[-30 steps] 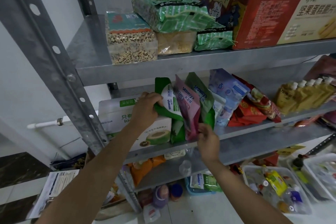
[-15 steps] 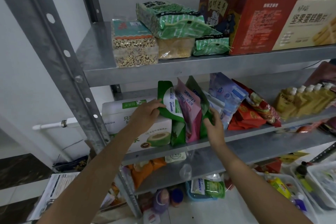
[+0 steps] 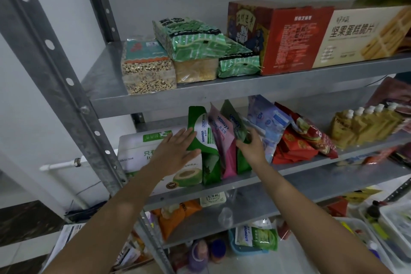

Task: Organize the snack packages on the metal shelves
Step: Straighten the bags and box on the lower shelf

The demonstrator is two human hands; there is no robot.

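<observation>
On the middle metal shelf (image 3: 289, 169) three pouches stand upright in a row: a green and white pouch (image 3: 203, 138), a pink pouch (image 3: 222, 140) and a second green pouch (image 3: 236, 127). My left hand (image 3: 175, 151) lies flat with straight fingers against the left face of the first green pouch. On the row's right side, my right hand (image 3: 252, 147) has its fingers against the second green pouch. Both pouches stay on the shelf.
A white coconut-water box (image 3: 142, 158) stands left of the pouches; blue bags (image 3: 266, 122), red packets (image 3: 298, 147) and yellow spout pouches (image 3: 364, 124) lie to the right. The upper shelf (image 3: 222, 93) carries grain packs and boxes. A grey upright post (image 3: 55, 69) runs along the left.
My left hand let go of the green pouch's top edge and now lies flat against its side. My right hand rose from the shelf's front edge to the second green pouch.
</observation>
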